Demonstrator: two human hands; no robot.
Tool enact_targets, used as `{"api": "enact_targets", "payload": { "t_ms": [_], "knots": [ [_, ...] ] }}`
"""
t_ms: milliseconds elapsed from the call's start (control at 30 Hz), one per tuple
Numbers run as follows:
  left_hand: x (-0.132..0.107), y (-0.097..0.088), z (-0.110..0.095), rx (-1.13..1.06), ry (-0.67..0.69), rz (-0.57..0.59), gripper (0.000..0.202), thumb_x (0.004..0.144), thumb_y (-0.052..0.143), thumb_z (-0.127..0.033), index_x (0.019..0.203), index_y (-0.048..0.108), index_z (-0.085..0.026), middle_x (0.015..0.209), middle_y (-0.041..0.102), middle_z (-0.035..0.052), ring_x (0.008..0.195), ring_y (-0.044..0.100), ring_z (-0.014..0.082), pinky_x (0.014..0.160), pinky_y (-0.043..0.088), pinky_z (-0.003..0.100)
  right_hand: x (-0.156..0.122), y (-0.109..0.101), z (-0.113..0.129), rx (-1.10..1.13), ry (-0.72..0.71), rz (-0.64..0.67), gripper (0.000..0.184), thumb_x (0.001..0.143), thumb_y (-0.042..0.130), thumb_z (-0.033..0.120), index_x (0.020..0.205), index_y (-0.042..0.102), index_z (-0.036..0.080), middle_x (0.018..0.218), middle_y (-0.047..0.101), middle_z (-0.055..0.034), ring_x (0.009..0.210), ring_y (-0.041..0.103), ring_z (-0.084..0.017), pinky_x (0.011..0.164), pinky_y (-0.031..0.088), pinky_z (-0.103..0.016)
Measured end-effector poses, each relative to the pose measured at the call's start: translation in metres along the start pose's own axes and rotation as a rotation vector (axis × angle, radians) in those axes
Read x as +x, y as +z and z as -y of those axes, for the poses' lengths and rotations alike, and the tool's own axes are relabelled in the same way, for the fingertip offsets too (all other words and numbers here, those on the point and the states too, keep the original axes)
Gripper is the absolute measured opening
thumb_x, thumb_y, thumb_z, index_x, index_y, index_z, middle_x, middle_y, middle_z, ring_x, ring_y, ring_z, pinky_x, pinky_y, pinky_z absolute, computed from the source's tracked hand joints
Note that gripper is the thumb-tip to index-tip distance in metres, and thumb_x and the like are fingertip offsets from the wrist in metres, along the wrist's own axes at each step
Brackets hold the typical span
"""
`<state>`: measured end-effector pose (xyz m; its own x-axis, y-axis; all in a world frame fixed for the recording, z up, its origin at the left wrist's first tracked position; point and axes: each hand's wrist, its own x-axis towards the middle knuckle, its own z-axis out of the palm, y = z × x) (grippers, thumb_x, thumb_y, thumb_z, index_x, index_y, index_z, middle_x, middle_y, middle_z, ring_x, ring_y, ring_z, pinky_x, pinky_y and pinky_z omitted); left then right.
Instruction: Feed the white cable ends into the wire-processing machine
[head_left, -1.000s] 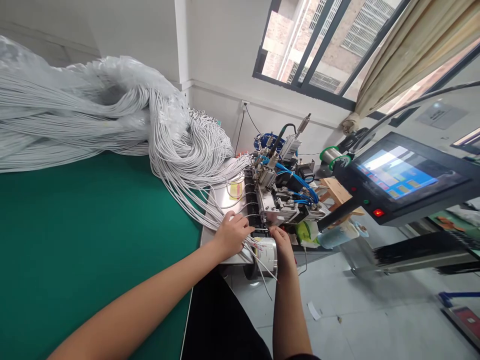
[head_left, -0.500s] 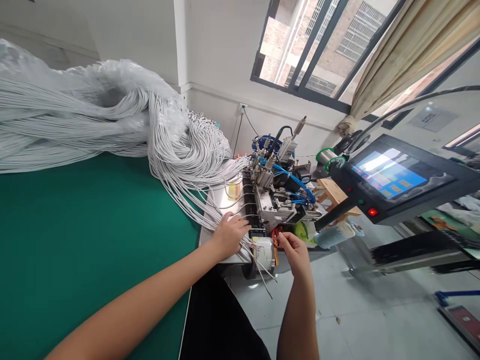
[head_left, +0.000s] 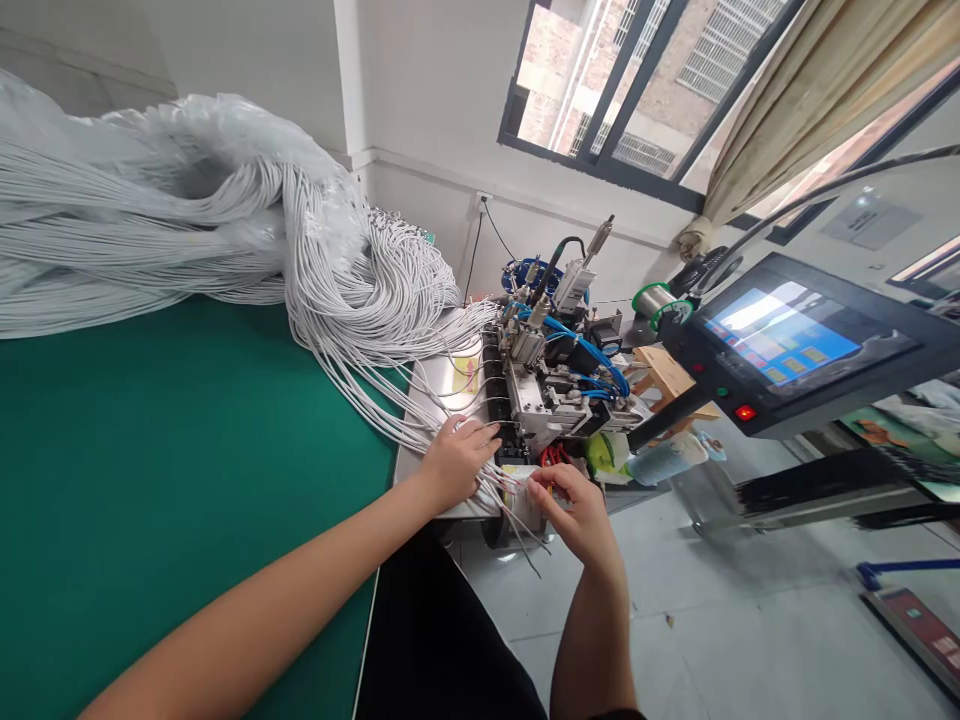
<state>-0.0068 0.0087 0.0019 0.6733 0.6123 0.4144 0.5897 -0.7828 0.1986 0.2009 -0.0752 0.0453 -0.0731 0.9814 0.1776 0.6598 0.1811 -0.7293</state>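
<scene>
My left hand [head_left: 459, 465] is closed over several grey-white cables [head_left: 420, 432] at the front of the metal plate, its fingertips near the machine's black feed strip [head_left: 496, 385]. Past that hand the cable ends stick out to the right, some with reddish wire tips, over a white-labelled cylindrical part [head_left: 527, 512]. My right hand [head_left: 576, 512] has thumb and forefinger together close beside those tips. Whether a wire is between them I cannot make out. Single cables lie spaced across the feed strip of the wire-processing machine [head_left: 555, 370].
A large plastic-wrapped heap of cables [head_left: 225, 220] lies on the green table [head_left: 150, 480]. At right, a touch screen [head_left: 795, 335] on an arm overhangs the floor, beside a solder wire spool [head_left: 660, 303]. A wooden stool [head_left: 667, 380] stands behind the machine.
My right hand has moved left, from beside the orange-red wires to the cable ends near my left hand. My left hand stays on the cables. The view has shifted slightly.
</scene>
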Motion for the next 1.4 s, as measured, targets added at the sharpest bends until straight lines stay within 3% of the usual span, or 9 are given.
{"api": "enact_targets", "payload": {
  "t_ms": [267,433,600,700,833,933,1200,1400],
  "knots": [
    [0.000,-0.003,0.000,-0.005,0.044,-0.096,0.050,0.063,0.051,-0.003,0.109,0.063,-0.017,0.100,0.068,0.0067,0.096,0.058,0.0223,0.094,0.031,0.043,0.002,0.012,0.005,0.021,0.014,0.002,0.020,0.089,0.057,0.035,0.078,0.064,0.019,0.074,0.061,-0.0028,0.070,0.051,-0.017,0.065,0.040,-0.028],
    [-0.001,-0.004,0.000,-0.009,0.078,-0.138,0.046,0.068,0.050,-0.003,0.108,0.062,-0.020,0.079,0.064,0.0024,0.081,0.057,0.0192,0.091,0.032,0.040,0.000,0.015,0.004,0.057,0.056,0.006,0.021,0.088,0.057,0.036,0.079,0.064,0.019,0.073,0.059,-0.0025,0.067,0.050,-0.016,0.062,0.039,-0.027],
    [-0.001,-0.002,0.004,-0.029,0.115,-0.154,0.029,0.081,0.047,-0.008,0.101,0.063,-0.021,0.079,0.062,0.0011,0.078,0.057,0.0161,0.086,0.034,0.035,0.002,0.015,-0.004,0.099,0.075,-0.048,0.024,0.088,0.054,0.039,0.079,0.061,0.018,0.074,0.059,-0.0032,0.065,0.051,-0.016,0.058,0.039,-0.026],
    [-0.002,-0.003,0.005,-0.042,0.128,-0.119,0.023,0.083,0.049,-0.011,0.095,0.065,-0.022,0.083,0.063,0.0012,0.080,0.058,0.0152,0.083,0.035,0.033,0.005,0.014,-0.014,0.109,0.083,-0.133,0.026,0.088,0.054,0.041,0.079,0.059,0.017,0.073,0.058,-0.0032,0.064,0.050,-0.015,0.056,0.038,-0.025],
    [-0.003,-0.006,0.003,-0.047,0.112,-0.184,0.034,0.079,0.047,-0.006,0.104,0.064,-0.021,0.090,0.065,0.0025,0.084,0.059,0.0151,0.085,0.035,0.034,0.009,0.013,-0.025,0.151,0.135,-0.235,0.028,0.087,0.054,0.044,0.081,0.058,0.017,0.068,0.056,-0.0014,0.060,0.049,-0.015,0.055,0.039,-0.025],
    [-0.003,-0.007,0.001,-0.020,0.094,-0.212,0.033,0.078,0.045,-0.005,0.100,0.065,-0.020,0.085,0.065,0.0023,0.081,0.059,0.0158,0.086,0.035,0.035,0.014,0.014,-0.027,0.181,0.146,-0.256,0.030,0.087,0.053,0.047,0.083,0.058,0.018,0.068,0.055,-0.0014,0.060,0.048,-0.015,0.055,0.039,-0.025],
    [-0.003,-0.006,0.003,0.033,0.140,-0.111,0.039,0.071,0.046,-0.001,0.099,0.063,-0.022,0.080,0.062,0.0022,0.079,0.056,0.0173,0.089,0.032,0.036,0.027,0.023,-0.030,0.332,0.154,-0.276,0.038,0.084,0.052,0.055,0.079,0.058,0.017,0.066,0.054,-0.0026,0.061,0.048,-0.015,0.052,0.038,-0.024],
    [0.000,-0.008,0.000,0.027,0.078,-0.091,0.053,0.067,0.047,0.000,0.113,0.059,-0.024,0.084,0.062,0.0021,0.082,0.055,0.0181,0.089,0.030,0.038,0.031,0.019,-0.040,0.346,0.195,-0.204,0.033,0.082,0.059,0.049,0.078,0.060,0.016,0.065,0.054,-0.0007,0.057,0.045,-0.013,0.051,0.035,-0.024]
  ]
}}
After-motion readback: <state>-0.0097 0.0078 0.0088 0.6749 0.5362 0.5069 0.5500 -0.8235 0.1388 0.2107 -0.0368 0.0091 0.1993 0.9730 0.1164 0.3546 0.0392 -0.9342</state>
